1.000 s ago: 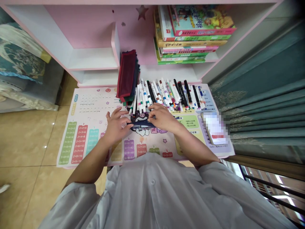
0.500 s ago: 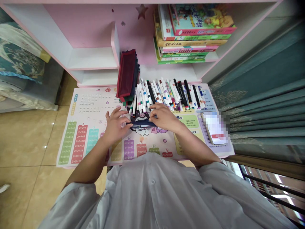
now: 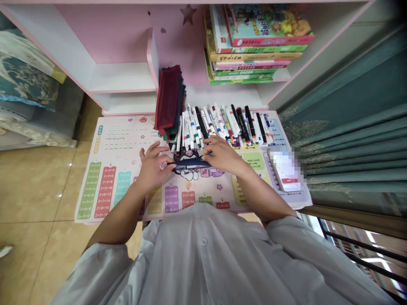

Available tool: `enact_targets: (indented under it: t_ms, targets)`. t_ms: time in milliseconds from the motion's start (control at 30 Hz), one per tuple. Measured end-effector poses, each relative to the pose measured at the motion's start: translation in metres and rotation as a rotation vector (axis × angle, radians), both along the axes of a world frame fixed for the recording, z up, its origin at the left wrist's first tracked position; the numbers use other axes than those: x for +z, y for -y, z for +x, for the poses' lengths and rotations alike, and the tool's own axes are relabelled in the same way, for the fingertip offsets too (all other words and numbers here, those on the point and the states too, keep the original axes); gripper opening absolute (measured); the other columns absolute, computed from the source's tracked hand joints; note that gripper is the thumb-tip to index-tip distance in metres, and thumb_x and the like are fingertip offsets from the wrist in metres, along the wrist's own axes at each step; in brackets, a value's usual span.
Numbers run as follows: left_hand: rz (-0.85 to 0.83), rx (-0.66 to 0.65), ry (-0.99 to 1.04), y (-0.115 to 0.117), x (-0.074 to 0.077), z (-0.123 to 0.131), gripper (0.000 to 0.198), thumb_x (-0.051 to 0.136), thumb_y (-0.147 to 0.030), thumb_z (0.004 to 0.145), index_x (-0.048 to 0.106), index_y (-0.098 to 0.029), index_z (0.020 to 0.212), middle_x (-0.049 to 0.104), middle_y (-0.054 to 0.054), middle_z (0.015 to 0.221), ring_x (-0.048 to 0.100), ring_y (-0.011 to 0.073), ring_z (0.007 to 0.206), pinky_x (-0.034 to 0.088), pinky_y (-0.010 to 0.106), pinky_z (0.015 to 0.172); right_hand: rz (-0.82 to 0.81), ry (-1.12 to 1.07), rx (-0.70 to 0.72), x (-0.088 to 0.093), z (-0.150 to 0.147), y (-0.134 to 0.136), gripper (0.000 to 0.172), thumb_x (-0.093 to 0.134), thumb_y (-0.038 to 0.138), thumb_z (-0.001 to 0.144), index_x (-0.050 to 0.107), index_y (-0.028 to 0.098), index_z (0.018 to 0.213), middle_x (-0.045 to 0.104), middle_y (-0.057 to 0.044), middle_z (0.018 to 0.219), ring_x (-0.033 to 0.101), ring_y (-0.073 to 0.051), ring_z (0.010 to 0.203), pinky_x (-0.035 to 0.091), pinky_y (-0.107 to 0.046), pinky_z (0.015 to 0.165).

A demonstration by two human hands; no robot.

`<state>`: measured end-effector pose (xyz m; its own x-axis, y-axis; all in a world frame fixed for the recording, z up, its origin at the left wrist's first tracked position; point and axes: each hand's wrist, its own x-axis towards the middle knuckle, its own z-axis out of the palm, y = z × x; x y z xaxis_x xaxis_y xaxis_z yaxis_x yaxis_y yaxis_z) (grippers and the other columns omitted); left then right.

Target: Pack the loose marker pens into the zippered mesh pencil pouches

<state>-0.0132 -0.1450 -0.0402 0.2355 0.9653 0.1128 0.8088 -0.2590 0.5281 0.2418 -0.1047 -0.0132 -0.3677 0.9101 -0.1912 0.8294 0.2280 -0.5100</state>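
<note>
**Figure.** Head-camera view, looking forward and down at two bare forearms reaching out from white shirt sleeves point(image 3: 203, 254) to the lower middle of a printed multiplication desk mat point(image 3: 117, 144). The left hand point(image 3: 154, 166) lies low on the mat, wrist toward the viewer, with its upper fingers spread and its lower fingers at the left end of a flat, dark navy pouch point(image 3: 190, 163). The right hand point(image 3: 222, 156) arches over the pouch from the right, fingers curled and closed on its right part. The pouch lies crosswise between the hands, on the printed cartoon character at the centre of the mat. Immediately above the hands, a dense row of felt-tip markers point(image 3: 216, 123) lies side by side, tips almost at the knuckles of the right hand. At the row's left end stands a stack of fabric pencil cases point(image 3: 168, 97), red on top. The printed mat extends left of the left hand to its edge, where the tiled floor point(image 3: 38, 186) begins. To the right of the right hand, a phone point(image 3: 286, 171) with a pixelated screen lies near the mat's right edge, beside a teal curtain point(image 3: 352, 140).
</note>
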Motion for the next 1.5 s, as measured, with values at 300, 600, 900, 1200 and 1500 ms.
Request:
enact_targets:
  t_ms: [300, 600, 900, 1200, 1500]
  targets:
    - [0.006, 0.000, -0.005, -0.001, -0.001, -0.002, 0.019, 0.069, -0.038, 0.080, 0.066, -0.024, 0.068, 0.066, 0.003, 0.123, 0.040, 0.0316, 0.139, 0.015, 0.061, 0.112, -0.007, 0.015, -0.030, 0.001, 0.007, -0.001, 0.018, 0.062, 0.022, 0.083, 0.070, 0.021, 0.066, 0.060, -0.006, 0.136, 0.034, -0.034, 0.144, 0.027, -0.056, 0.119]
    - [0.018, 0.000, -0.032, -0.002, -0.003, -0.002, 0.018, 0.068, -0.039, 0.081, 0.067, -0.025, 0.070, 0.066, 0.003, 0.123, 0.040, 0.0316, 0.138, 0.017, 0.060, 0.112, 0.011, 0.004, -0.046, -0.001, 0.015, -0.002, 0.016, 0.062, 0.022, 0.081, 0.072, 0.022, 0.069, 0.061, -0.005, 0.135, 0.037, -0.034, 0.142, 0.030, -0.056, 0.117]
    - [0.005, -0.005, -0.018, 0.000, 0.000, -0.002, 0.019, 0.067, -0.039, 0.081, 0.066, -0.024, 0.068, 0.066, 0.003, 0.123, 0.040, 0.0324, 0.139, 0.015, 0.060, 0.113, -0.009, 0.004, -0.057, 0.002, 0.017, 0.000, 0.016, 0.062, 0.023, 0.082, 0.071, 0.022, 0.069, 0.059, -0.006, 0.136, 0.037, -0.033, 0.142, 0.029, -0.057, 0.117]
    - [0.013, 0.008, -0.019, -0.002, -0.001, -0.003, 0.018, 0.069, -0.037, 0.080, 0.065, -0.024, 0.068, 0.066, 0.003, 0.124, 0.040, 0.0334, 0.138, 0.016, 0.061, 0.112, -0.007, 0.023, -0.092, 0.005, 0.026, -0.002, 0.017, 0.062, 0.022, 0.083, 0.073, 0.020, 0.070, 0.059, -0.007, 0.137, 0.038, -0.033, 0.142, 0.028, -0.056, 0.117]
    - [-0.002, 0.024, -0.005, -0.002, 0.000, -0.002, 0.018, 0.070, -0.038, 0.078, 0.065, -0.024, 0.067, 0.067, 0.003, 0.124, 0.041, 0.0325, 0.138, 0.017, 0.061, 0.112, 0.014, 0.016, -0.112, 0.004, 0.036, -0.004, 0.015, 0.062, 0.022, 0.081, 0.072, 0.021, 0.071, 0.061, -0.006, 0.134, 0.041, -0.032, 0.139, 0.030, -0.056, 0.116]
